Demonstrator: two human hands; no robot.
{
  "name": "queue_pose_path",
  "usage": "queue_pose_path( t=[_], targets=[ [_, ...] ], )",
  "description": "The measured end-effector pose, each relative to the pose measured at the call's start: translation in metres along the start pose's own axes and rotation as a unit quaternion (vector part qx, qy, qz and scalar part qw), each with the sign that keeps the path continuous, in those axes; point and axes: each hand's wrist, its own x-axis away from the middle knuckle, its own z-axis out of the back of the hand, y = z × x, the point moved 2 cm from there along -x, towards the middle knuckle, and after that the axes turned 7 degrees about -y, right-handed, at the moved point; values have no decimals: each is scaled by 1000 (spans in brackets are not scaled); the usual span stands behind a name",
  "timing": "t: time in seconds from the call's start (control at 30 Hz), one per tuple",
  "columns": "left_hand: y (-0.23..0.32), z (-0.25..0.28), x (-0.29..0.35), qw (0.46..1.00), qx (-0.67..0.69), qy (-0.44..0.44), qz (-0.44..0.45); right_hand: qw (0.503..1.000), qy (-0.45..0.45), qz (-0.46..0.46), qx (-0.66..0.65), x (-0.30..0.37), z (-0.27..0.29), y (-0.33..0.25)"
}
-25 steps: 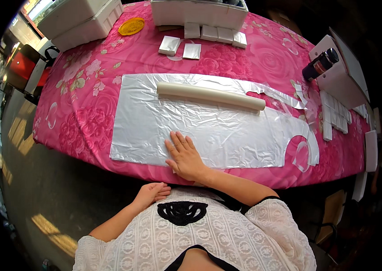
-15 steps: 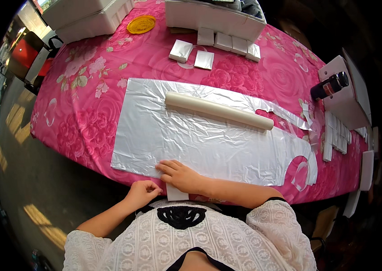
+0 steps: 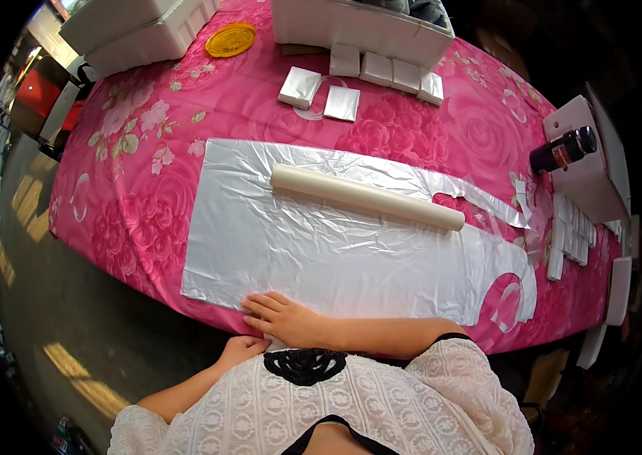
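Observation:
A large sheet of silver foil [image 3: 237, 243] is spread over the table, its right part cut into strips and curves. My right hand [image 3: 287, 320] lies flat across the foil's near edge, fingers stretched out and slightly apart. Just below it, at the table's front edge, my left hand [image 3: 242, 350] is closed, its fingertips curled together; what they hold, if anything, cannot be seen. A sliver of a white flat piece [image 3: 276, 343] shows under my right palm, mostly hidden. Farther back, a long cream-coloured roll [image 3: 366, 199] rests slantwise on the foil.
Small foil-wrapped packets [image 3: 342, 103] stand before a white foam box [image 3: 359, 29]. More white blocks [image 3: 569, 227] sit at the right, near a dark bottle [image 3: 563, 149] and a white carton [image 3: 592, 171]. A yellow dish [image 3: 230, 39] and another foam box [image 3: 146, 34] are at the back left.
Both hands have moved toward my body and slightly left. The white piece beneath my right hand, plainly visible before, is now almost covered. The view has shifted slightly.

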Motion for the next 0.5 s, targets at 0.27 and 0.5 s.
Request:
queue_pose_path(
  t=[0.27, 0.5],
  targets=[
    [125, 13, 21, 856, -389, 83, -331, 999, 5, -37, -32, -4, 79, 39],
    [286, 82, -78, 822, -199, 198, -496, 832, 285, -313, -360, -48, 189, 190]
  ],
)
